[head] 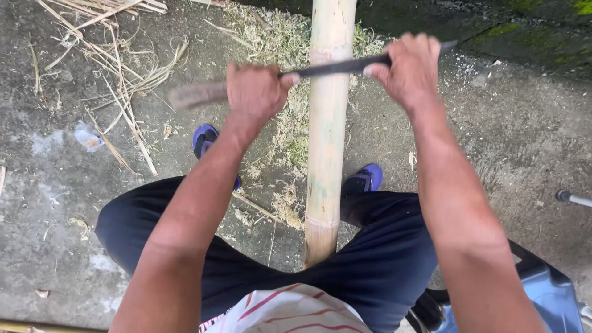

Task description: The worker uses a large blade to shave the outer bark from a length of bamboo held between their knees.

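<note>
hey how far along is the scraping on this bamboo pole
Partly done, it seems. Pale shavings litter the ground around the bamboo pole, so scraping has happened. In hand: the left hand and right hand grip a dark blade laid across the pole. Left: the stretch near the knees still shows greenish patches and a ridged node.

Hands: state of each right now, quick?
Left hand: closed around the wooden handle end of the long knife, which lies across the bamboo pole.
Right hand: closed on the blade's far end.
</note>
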